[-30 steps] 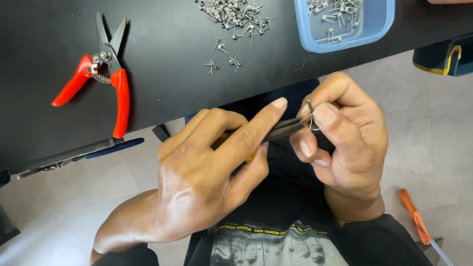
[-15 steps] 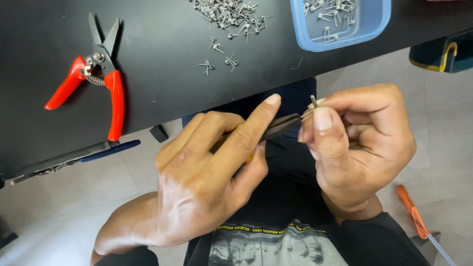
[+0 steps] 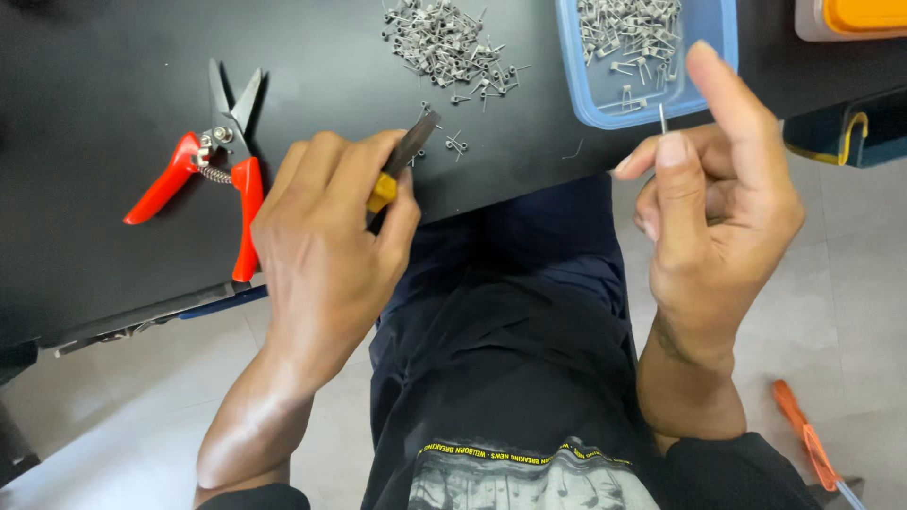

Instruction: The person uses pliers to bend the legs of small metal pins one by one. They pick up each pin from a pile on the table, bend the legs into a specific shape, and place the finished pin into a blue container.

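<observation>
Apart now, left hand [image 3: 326, 241] grips pliers [image 3: 402, 161] near red snips [image 3: 203, 179]; right hand [image 3: 718, 203] pinches a pin [image 3: 662, 118].

Bare forearms, black sleeves [image 3: 727, 472], dark trousers [image 3: 510, 331], black printed shirt [image 3: 520, 477].

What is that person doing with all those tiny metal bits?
A person sits at a black table. The left hand grips small pliers near a loose pile of little metal pieces. The right hand pinches one thin wire piece, just in front of a blue tray holding more.
</observation>
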